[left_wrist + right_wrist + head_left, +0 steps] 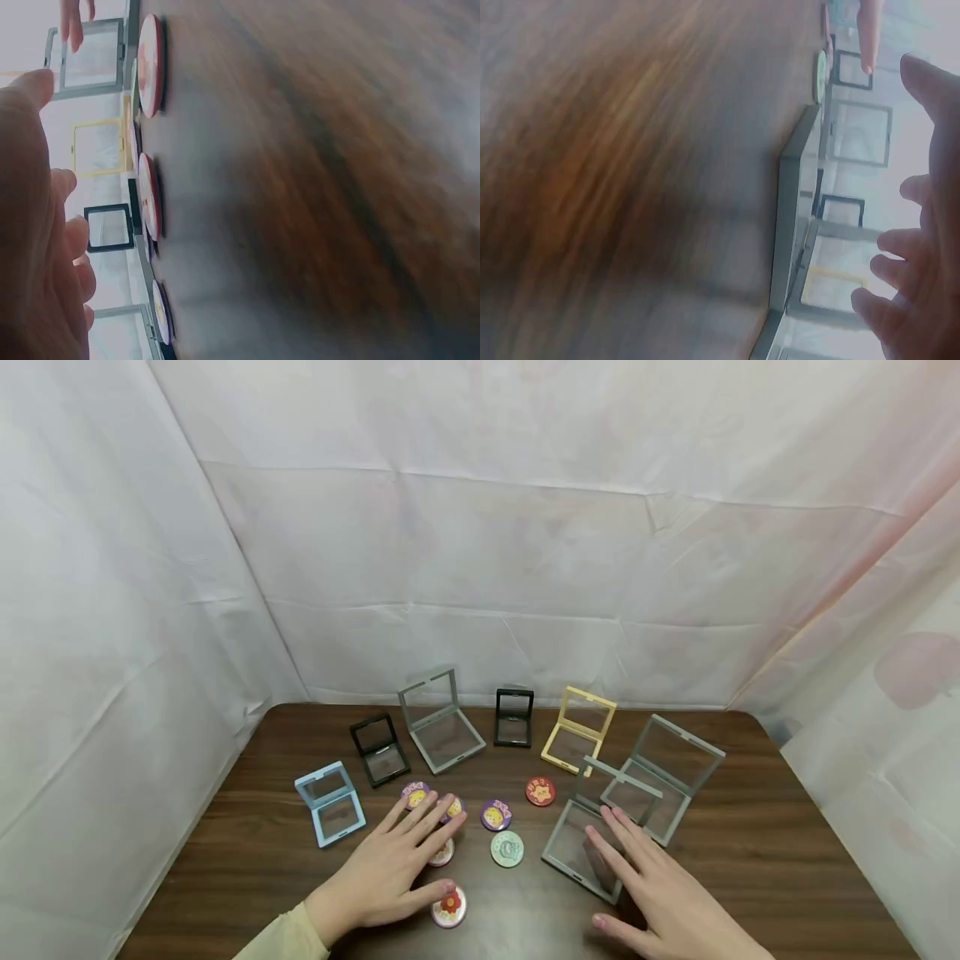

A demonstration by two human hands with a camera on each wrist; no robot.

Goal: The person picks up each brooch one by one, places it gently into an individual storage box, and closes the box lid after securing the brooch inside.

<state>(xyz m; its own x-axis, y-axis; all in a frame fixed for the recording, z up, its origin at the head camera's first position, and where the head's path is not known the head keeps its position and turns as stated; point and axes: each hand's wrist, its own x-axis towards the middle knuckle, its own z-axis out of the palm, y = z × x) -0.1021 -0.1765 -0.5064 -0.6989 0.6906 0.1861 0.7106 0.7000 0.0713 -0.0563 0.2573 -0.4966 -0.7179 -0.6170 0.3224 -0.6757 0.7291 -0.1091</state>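
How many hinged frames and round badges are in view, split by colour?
Blue hinged frame: 1
Black hinged frames: 2
Grey hinged frames: 3
Yellow hinged frame: 1
Purple badges: 3
Red badge: 1
Pale green badge: 1
White badges: 2, one partly hidden by the left hand
Total: 14

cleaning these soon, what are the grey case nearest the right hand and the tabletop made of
Grey case: probably smooth plastic, its frame opaque, panels see-through. Tabletop: wood or laminate, softly glossy, judging by streaky grain and pale glare.
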